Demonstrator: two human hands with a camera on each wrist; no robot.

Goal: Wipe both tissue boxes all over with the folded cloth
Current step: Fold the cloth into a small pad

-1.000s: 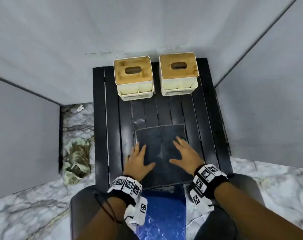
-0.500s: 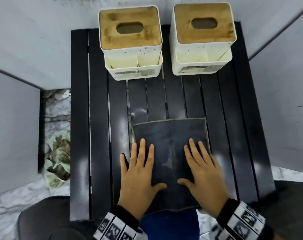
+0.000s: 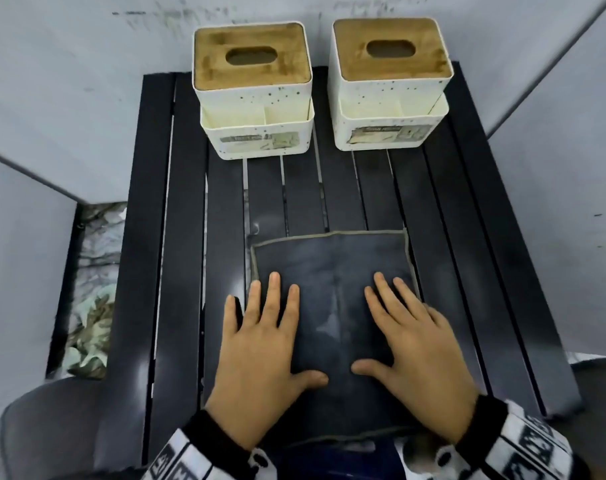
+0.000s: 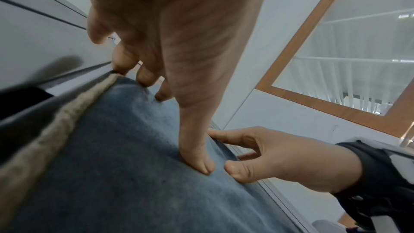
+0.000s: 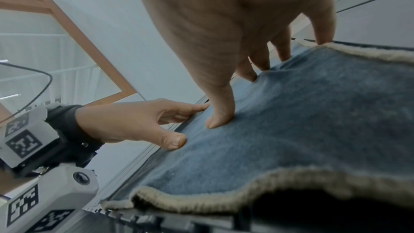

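Two cream tissue boxes with wooden slotted lids stand side by side at the far edge of the black slatted table (image 3: 474,258): the left box (image 3: 255,88) and the right box (image 3: 391,81). A dark blue folded cloth (image 3: 332,271) with a beige hem lies flat near the front edge. My left hand (image 3: 260,348) lies flat on the cloth's left half, fingers straight and spread. My right hand (image 3: 412,351) lies flat on its right half. The wrist views show the fingers (image 4: 143,77) and the thumb tips (image 5: 215,121) pressing the cloth (image 5: 302,112).
Grey partition walls (image 3: 554,168) close in the table at the back and on both sides. Crumpled patterned fabric (image 3: 90,327) lies on the marble floor to the left. A blue object (image 3: 332,462) sits by my lap below the table's front edge.
The head camera has come closer and lower, so boxes and cloth look larger. Both hands have slid slightly forward on the cloth and lie flatter; cloth and boxes have not moved.
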